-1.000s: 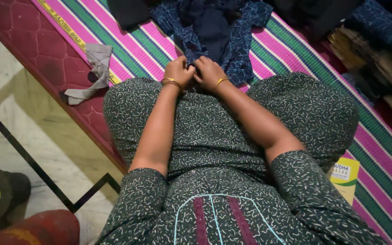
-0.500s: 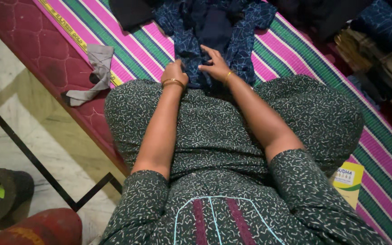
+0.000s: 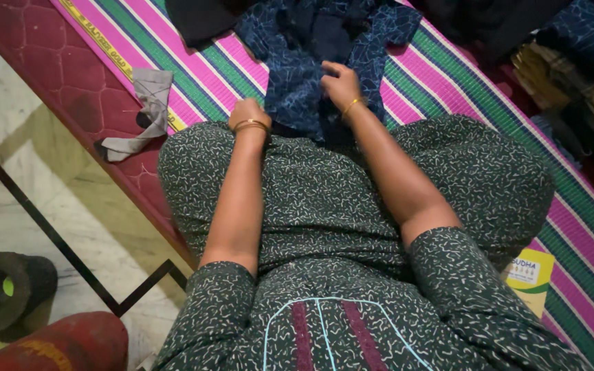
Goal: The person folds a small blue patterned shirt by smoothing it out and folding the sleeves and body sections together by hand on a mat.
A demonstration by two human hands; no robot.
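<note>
blue patterned cloth [image 3: 297,75] under right hand [image 3: 340,84], probably pinched by fingers [image 3: 329,69].

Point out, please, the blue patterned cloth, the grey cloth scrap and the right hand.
blue patterned cloth [image 3: 290,89]: head view, its left fold.
grey cloth scrap [image 3: 151,93]: head view, its upper end.
right hand [image 3: 342,84]: head view, its back.

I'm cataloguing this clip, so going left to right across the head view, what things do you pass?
Dark roll on the floor → grey cloth scrap → left hand → right hand on the blue patterned garment → yellow packet.
</note>
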